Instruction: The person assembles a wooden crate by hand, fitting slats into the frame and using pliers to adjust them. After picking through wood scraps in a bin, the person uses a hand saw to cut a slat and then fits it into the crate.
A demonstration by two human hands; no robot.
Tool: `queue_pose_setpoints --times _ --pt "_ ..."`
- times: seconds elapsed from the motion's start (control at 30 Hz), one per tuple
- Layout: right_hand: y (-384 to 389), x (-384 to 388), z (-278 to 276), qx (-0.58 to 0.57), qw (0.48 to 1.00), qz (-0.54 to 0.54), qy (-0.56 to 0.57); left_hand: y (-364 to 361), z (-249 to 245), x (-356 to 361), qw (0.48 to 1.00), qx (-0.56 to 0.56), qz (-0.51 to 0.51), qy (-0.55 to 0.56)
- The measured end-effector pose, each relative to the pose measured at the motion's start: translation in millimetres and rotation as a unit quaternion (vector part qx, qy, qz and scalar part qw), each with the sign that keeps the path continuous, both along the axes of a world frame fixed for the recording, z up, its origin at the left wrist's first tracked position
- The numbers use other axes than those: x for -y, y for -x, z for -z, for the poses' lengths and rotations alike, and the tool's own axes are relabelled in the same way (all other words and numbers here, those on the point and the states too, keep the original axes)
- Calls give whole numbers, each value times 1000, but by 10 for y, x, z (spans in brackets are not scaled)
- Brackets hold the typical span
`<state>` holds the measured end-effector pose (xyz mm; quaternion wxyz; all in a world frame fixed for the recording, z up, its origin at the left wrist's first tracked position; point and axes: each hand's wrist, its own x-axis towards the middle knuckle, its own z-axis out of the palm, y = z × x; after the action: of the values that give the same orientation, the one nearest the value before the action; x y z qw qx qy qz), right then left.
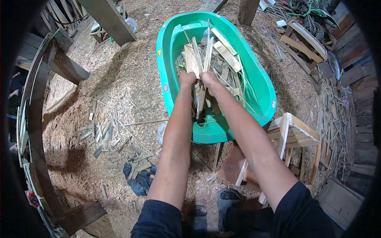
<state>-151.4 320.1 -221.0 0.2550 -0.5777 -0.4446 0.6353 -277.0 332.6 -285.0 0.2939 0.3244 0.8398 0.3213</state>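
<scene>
Both my arms reach out over a green plastic tub (164,51) with small stickers on its rim. Inside it lies a pile of wood scraps (227,55), thin slats and splinters. My left hand (188,79) is closed on thin wooden strips (207,59) that stick up between my hands. Right beside it, my right hand (211,81) is closed on the same strips, whose lower ends point down toward me. The fingers are partly hidden behind the backs of the hands.
Sawdust and shavings cover the floor (99,79), with broken wood pieces (105,133) and a black plastic bag (139,178) at left. A wooden frame (291,135) stands right of my legs. Wooden posts (109,20) rise behind, and planks (305,43) lie back right.
</scene>
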Motion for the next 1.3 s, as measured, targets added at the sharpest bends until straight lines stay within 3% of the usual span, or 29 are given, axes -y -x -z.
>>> queue_pose_setpoints --times 0.13,0.2,0.23,0.3,0.33,0.43,0.6,0.63,0.7,0.8,0.87,0.9,0.93,0.97,1.03,1.1,1.17,1.23,1.3 --pt "-90 -11 166 -112 993 24 -9 76 -33 -110 991 -94 91 32" --pt "-187 97 21 -172 984 39 34 -2 -250 28 997 -71 26 3" --pt "-253 57 51 -139 989 40 40 -23 -296 76 998 -60 -7 -14" --pt "-366 -69 35 -74 995 40 48 122 -155 77 988 81 -79 -107" --pt "-408 -42 -58 -8 997 71 -40 35 -643 366 966 227 -62 -108" --pt "-549 -114 -158 178 973 18 -149 -5 -1067 731 908 370 -67 -183" --pt "-620 62 -492 269 938 38 -214 -120 -1543 1006 868 443 10 -222" --pt "-636 31 -567 297 911 22 -284 -172 -1573 1023 856 462 30 -232" --pt "-652 71 -782 94 926 58 -361 -346 -1596 1086 827 503 69 -241" --pt "-679 171 -1141 -46 917 100 -384 -657 -1701 1114 793 552 93 -241" --pt "-884 216 -1335 -62 904 110 -407 -857 -1801 1131 779 569 108 -242" --pt "-982 304 -1479 -70 899 116 -417 -944 -1826 1150 783 552 150 -245" --pt "-1091 423 -1613 -93 927 116 -344 -1040 -1846 1171 785 535 193 -247" --pt "-1183 521 -1752 -86 909 132 -385 -1158 -1856 1190 783 518 234 -250" --pt "-1448 628 -1878 -65 870 167 -459 -1337 -2025 1314 791 428 374 -224" --pt "-1910 594 -1986 18 862 165 -478 -1552 -2227 1509 750 460 401 -255" --pt "-2454 820 -2266 123 866 123 -469 -1776 -2168 1497 702 561 319 -303" --pt "-2978 1148 -2561 255 820 50 -510 -1962 -2292 1472 660 639 251 -305" --pt "-3216 1731 -2913 363 814 -47 -452 -2115 -2654 1634 643 672 213 -300"
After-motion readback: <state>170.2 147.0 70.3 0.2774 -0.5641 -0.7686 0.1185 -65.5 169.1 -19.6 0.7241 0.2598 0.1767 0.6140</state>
